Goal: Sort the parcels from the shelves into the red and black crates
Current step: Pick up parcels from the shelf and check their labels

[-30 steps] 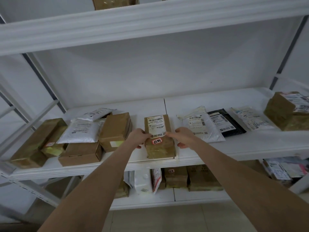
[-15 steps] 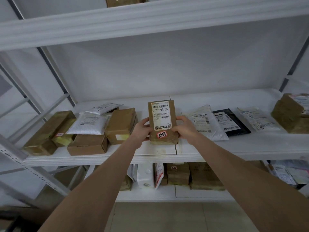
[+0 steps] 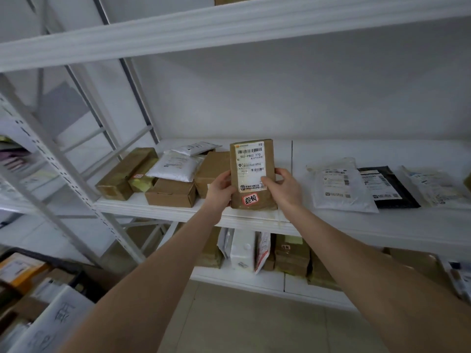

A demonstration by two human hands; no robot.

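Facing a white shelving rack [image 3: 229, 26] that fills the view. Reaching to its middle shelf [image 3: 382, 225], which carries most of the stock. Far left there, brown boxes [image 3: 170, 192] sit bunched together with white padded bags [image 3: 175, 166] piled on top. To the right lie a white mailer [image 3: 341, 187], a black mailer [image 3: 384, 187] and a pale mailer [image 3: 433, 187], flat with labels up, likely so they read at a glance. Below, on the lower shelf [image 3: 237, 281], more parcels stand on edge, packed close.

Near left, low down, appears to be a dark-rimmed crate [image 3: 43, 258] with white bags and at least one box in it. No red crate in view.

Holding the brown parcel [image 3: 266, 201] upright at the shelf's near edge; cannot tell whether its bottom touches the board. Turning its face toward the camera, probably to read the shipping label [image 3: 252, 166] and the small red sticker [image 3: 251, 199] before choosing a crate.

Gripping from both sides: left hand [image 3: 220, 189] curled round the left edge, right hand [image 3: 285, 187] round the right edge, thumb [image 3: 266, 180] pressed onto the label. Seems a steadying hold, keeping the face square for reading.
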